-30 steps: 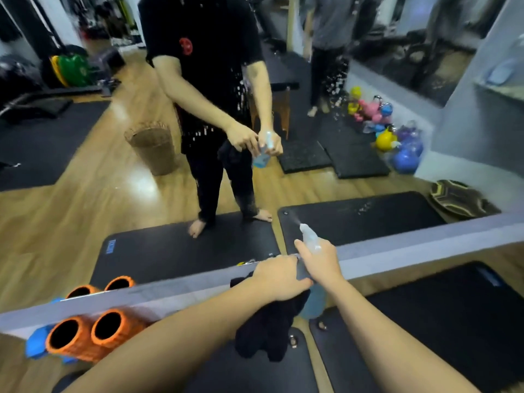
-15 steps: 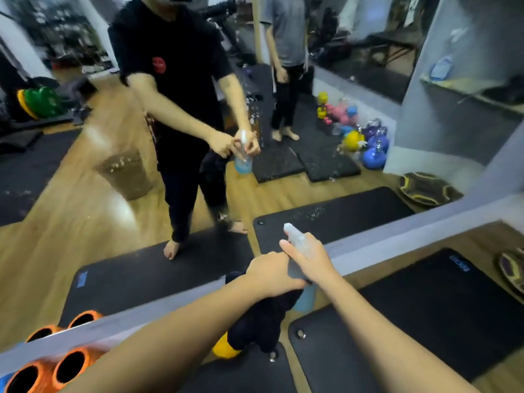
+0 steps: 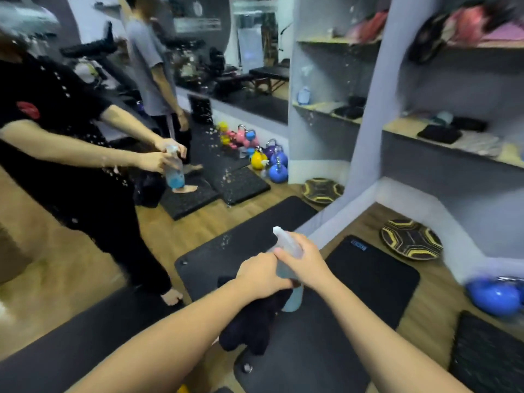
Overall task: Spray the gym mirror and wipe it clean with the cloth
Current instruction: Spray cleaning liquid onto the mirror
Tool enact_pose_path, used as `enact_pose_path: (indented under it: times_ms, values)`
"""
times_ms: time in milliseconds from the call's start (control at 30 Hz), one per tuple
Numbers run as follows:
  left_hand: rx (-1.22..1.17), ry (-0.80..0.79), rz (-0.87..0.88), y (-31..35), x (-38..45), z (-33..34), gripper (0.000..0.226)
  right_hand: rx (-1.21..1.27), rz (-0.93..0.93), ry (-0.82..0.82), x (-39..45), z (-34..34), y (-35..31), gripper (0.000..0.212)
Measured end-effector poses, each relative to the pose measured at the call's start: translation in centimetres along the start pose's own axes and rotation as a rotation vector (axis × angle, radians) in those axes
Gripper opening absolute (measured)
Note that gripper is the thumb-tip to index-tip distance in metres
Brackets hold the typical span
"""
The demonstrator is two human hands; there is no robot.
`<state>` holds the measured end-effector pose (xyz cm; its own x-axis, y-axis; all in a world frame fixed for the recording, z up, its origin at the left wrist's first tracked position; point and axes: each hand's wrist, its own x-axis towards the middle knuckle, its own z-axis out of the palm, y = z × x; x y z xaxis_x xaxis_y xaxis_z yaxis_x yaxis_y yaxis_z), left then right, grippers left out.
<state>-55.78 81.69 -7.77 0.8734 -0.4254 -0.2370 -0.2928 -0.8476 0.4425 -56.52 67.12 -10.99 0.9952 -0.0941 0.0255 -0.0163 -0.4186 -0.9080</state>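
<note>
Head view, blurred: right hand (image 3: 304, 263) grips spray bottle (image 3: 287, 245), body half hidden; left hand (image 3: 261, 275) holds dark cloth (image 3: 249, 321); mirror (image 3: 198, 109) droplet-speckled.

Black floor mat (image 3: 371, 279) beside patterned disc (image 3: 411, 239); blue kettlebell (image 3: 494, 297) nearby; wall shelves (image 3: 453, 143) hold dark folded items

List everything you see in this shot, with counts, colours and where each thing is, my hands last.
Spray bottle: one, clear with pale blue liquid, centre, nozzle toward the mirror.
Cloth: one, dark, hanging under the left hand.
Mirror: one, droplet-speckled, filling the left.
Exercise mats: several, black, on the wood floor.
Kettlebell: one, blue, far right.
Balance disc: one, black and yellow, by the wall.
Shelves: grey, upper right, holding folded items.
Left hand: grips the cloth.
Right hand: grips the bottle.
</note>
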Motion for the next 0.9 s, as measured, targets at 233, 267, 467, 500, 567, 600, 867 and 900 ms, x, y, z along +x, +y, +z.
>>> enact_pose_path:
  times_ms: [233,267,467,500,567,600,867,900]
  values:
    - [-0.172,-0.218,0.220,1.7,5.5,1.1,0.035,0.127,0.147,0.025,1.3,-3.5,3.1,0.028]
    - [-0.182,-0.239,0.231,1.7,6.5,1.3,0.037,0.109,0.158,0.030,1.9,-3.5,3.5,0.032]
    - [-0.121,-0.243,0.221,0.8,12.9,1.6,0.058,0.133,0.222,0.091,7.4,-3.3,5.0,0.030]
    - [-0.104,-0.234,0.213,0.7,14.2,1.3,0.058,0.144,0.247,0.095,8.7,-3.4,5.1,0.027]
    - [-0.083,-0.217,0.201,0.6,16.8,0.7,0.056,0.119,0.267,0.121,11.4,-3.7,5.4,0.023]
    - [-0.083,-0.211,0.192,0.6,18.2,0.3,0.055,0.091,0.263,0.135,13.0,-3.9,5.8,0.025]
    - [-0.032,-0.207,0.166,1.7,28.8,-0.3,0.063,0.060,0.246,0.084,22.6,-7.2,9.3,0.034]
    - [-0.007,-0.190,0.168,2.2,29.7,-0.3,0.061,0.071,0.239,0.077,23.2,-8.1,9.7,0.037]
